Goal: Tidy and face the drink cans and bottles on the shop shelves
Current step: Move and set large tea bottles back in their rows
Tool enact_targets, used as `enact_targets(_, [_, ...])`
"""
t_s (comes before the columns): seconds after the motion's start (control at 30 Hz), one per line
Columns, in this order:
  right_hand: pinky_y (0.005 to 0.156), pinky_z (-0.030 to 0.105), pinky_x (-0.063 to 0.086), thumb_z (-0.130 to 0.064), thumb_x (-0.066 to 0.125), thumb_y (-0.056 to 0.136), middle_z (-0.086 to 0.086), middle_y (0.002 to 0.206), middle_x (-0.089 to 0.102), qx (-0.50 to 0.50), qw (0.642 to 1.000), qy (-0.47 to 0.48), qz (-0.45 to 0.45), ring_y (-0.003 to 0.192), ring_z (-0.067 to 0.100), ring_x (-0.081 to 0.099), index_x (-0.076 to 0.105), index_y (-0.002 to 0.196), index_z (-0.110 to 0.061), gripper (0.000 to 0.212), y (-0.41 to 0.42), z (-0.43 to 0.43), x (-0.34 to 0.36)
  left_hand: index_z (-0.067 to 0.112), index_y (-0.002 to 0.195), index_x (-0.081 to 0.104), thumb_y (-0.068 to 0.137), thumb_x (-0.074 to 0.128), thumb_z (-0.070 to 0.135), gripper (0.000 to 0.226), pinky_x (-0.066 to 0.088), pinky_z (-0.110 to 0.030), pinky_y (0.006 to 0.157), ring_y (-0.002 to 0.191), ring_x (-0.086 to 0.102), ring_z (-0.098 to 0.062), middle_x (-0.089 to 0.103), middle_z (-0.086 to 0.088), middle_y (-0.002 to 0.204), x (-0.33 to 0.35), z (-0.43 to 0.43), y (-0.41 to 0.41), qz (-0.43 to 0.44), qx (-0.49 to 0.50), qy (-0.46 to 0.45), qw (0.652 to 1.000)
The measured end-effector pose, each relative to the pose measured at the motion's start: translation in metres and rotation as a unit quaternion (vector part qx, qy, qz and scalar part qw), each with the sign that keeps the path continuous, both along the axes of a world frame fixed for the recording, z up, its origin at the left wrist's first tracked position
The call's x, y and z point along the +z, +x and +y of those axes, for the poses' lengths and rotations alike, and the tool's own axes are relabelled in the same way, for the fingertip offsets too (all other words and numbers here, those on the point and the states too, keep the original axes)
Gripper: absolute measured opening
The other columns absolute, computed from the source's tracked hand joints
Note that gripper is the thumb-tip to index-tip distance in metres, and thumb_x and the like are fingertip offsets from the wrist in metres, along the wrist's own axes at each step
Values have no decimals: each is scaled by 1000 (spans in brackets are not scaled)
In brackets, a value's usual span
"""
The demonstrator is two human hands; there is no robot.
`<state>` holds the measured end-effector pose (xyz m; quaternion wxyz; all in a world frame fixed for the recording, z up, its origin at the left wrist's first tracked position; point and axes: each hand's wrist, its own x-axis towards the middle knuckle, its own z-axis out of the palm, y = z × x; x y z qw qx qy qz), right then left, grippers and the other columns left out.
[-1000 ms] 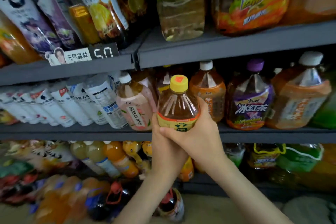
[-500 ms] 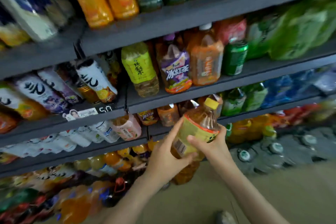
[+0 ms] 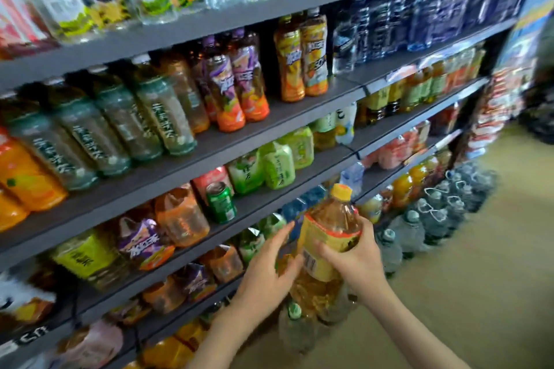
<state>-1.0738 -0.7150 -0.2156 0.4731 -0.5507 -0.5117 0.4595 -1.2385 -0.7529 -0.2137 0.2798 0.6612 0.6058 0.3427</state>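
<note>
A large amber tea bottle (image 3: 328, 237) with a yellow cap and yellow label is held out in front of the shelves, tilted to the right. My right hand (image 3: 356, 260) grips it around the label from the right side. My left hand (image 3: 265, 272) rests against its lower left side with the fingers spread and fairly straight. A lone green can (image 3: 221, 203) stands on the grey shelf (image 3: 260, 204) just above and left of the hands, among large bottles.
Several grey shelves run from left to far right, packed with tea, juice and water bottles. Big water jugs (image 3: 431, 219) stand on the floor at the shelf foot to the right. The tan floor (image 3: 479, 278) lies right of the hands.
The view has swung up and to the right, showing higher shelves. The bottle is off its shelf and now held further right, in front of the lower shelves.
</note>
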Motion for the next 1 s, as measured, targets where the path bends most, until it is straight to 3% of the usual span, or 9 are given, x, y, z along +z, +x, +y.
enact_targets(0.1, [84, 28, 49, -38, 91, 52, -12, 105, 62, -2, 999, 31, -28, 98, 4, 60, 42, 109, -36, 76, 57, 34, 11, 48, 125, 31, 91, 59, 27, 49, 18, 5, 94, 127, 36, 3, 38, 24, 132, 11, 39, 56, 34, 28, 57, 997])
enact_targets(0.17, [85, 26, 49, -38, 91, 53, -12, 110, 60, 7, 998, 46, -41, 100, 3, 59, 41, 115, -33, 79, 88, 57, 16, 45, 128, 32, 92, 57, 28, 47, 19, 6, 92, 126, 37, 3, 40, 23, 133, 15, 64, 85, 41, 22, 61, 997])
enact_targets(0.33, [83, 23, 47, -30, 90, 56, -11, 109, 59, 0, 998, 60, -25, 100, 3, 58, 39, 113, -33, 76, 141, 124, 17, 53, 126, 31, 93, 55, 31, 46, 31, -7, 97, 125, 39, 5, 41, 27, 130, 11, 133, 138, 39, -18, 53, 998])
enact_targets(0.47, [80, 19, 48, -22, 88, 62, -12, 108, 57, -29, 998, 47, 17, 100, 2, 57, 38, 118, -31, 75, 173, 191, -5, 39, 140, 31, 94, 54, 29, 52, 17, 9, 88, 121, 28, 18, 36, 26, 134, -8, 199, 166, 50, 13, 68, 996])
enact_targets(0.53, [89, 32, 50, -25, 87, 62, -6, 114, 58, -41, 997, 49, 32, 105, 10, 58, 37, 122, -30, 78, 185, 232, -21, 39, 141, 23, 95, 53, 27, 57, 11, 8, 92, 124, 14, 26, 27, 24, 140, -23, 237, 179, 53, 44, 92, 993])
enact_targets(0.63, [98, 38, 46, -23, 87, 63, -7, 117, 55, -58, 995, 62, 43, 108, 9, 56, 35, 124, -32, 81, 195, 296, -33, 40, 143, 11, 95, 51, 28, 63, 17, -8, 106, 137, 7, 9, 14, 18, 150, -42, 296, 196, 68, 111, 99, 987])
enact_targets(0.73, [96, 25, 43, -17, 88, 61, -17, 111, 49, -57, 992, 103, 44, 102, -7, 51, 37, 118, -32, 78, 202, 358, -51, 43, 145, 8, 94, 51, 30, 68, 22, -29, 114, 142, 3, 1, 2, 22, 154, -58, 355, 216, 90, 119, 126, 981])
enact_targets(0.83, [84, 3, 36, -16, 92, 52, -16, 110, 47, -50, 984, 164, 51, 98, -19, 48, 38, 112, -35, 83, 200, 416, -73, 34, 147, 23, 85, 51, 30, 68, 24, -41, 110, 144, 16, -11, 13, 12, 157, -86, 415, 222, 94, 68, 224, 968])
enact_targets(1.0, [85, 2, 37, -44, 79, 44, -10, 112, 51, -35, 960, 255, 111, 100, -16, 51, 42, 119, -18, 88, 189, 481, -115, 27, 150, 17, 77, 53, 20, 82, 23, -49, 110, 143, 20, -25, 17, 1, 157, -132, 488, 225, 149, 56, 329, 931])
